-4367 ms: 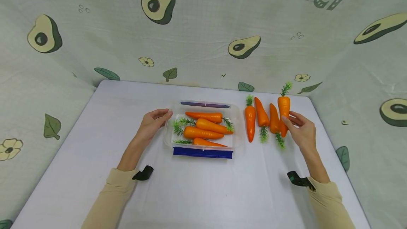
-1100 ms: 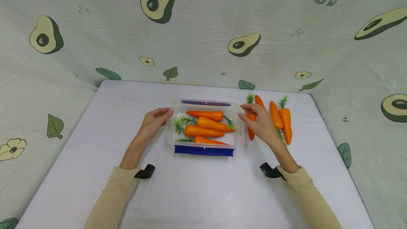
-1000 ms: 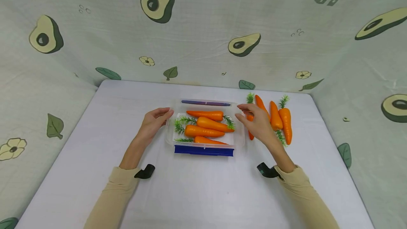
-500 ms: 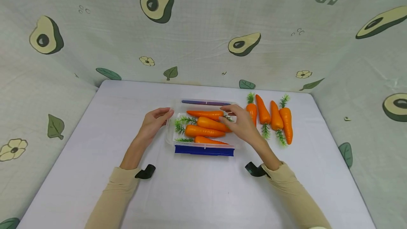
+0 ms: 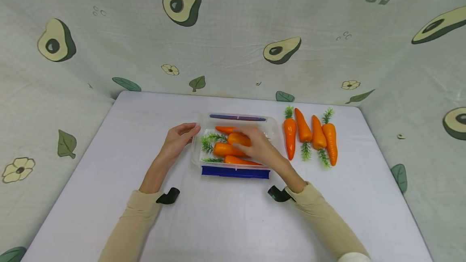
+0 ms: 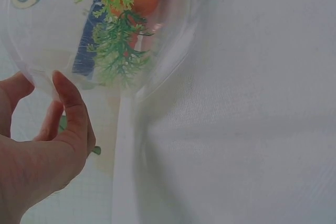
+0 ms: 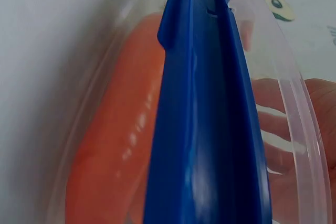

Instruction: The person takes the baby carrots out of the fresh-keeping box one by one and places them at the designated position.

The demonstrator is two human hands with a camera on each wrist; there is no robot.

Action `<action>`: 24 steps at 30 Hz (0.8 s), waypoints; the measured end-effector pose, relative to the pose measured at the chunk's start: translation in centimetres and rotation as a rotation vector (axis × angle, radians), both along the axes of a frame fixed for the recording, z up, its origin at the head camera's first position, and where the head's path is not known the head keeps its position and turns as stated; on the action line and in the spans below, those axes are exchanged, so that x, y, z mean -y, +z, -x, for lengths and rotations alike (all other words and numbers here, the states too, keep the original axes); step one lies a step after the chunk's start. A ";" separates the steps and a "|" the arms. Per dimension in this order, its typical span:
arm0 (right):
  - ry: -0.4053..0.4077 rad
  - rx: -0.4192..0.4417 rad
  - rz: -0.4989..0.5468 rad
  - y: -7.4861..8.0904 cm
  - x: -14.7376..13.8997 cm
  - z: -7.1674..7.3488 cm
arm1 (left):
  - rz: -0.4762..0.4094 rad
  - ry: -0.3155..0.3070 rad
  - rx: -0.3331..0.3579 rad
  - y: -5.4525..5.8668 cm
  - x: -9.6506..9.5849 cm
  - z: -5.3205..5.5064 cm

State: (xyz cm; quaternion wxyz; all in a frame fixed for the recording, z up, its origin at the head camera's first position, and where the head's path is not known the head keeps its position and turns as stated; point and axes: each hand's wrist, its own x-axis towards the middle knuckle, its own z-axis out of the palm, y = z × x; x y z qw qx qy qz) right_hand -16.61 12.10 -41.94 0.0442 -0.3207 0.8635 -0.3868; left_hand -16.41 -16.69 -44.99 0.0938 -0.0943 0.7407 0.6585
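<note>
A clear plastic box (image 5: 196,157) with dark blue latch flaps (image 5: 235,172) holds several orange toy carrots with green tops. My left hand (image 5: 176,140) pinches the box's left rim between thumb and fingers, as the left wrist view also shows. Over the carrots inside, my right hand (image 5: 259,145) reaches in with fingers and thumb spread apart. A middle carrot (image 5: 238,139) shows between its thumb and fingers, partly covered by the hand. In the right wrist view the blue latch flap (image 7: 205,108) stands in front of the right hand (image 7: 278,140), beside a carrot (image 7: 123,119).
Right of the box several more carrots lie in a row, among them a leftmost carrot (image 5: 290,137) and a rightmost carrot (image 5: 330,142). The white table (image 5: 225,221) is bounded by a cloth backdrop (image 5: 233,31) printed with avocados. Black wrist cameras sit on both wrists.
My right hand held a carrot at the far right, laid it beside the others and let go, then moved left over the box. My left hand has stayed at the rim.
</note>
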 end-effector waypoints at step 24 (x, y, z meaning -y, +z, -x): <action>0.150 0.029 -0.213 -0.6 4.0 0.1 | -0.015 -0.002 -0.011 0.0 0.0 -0.1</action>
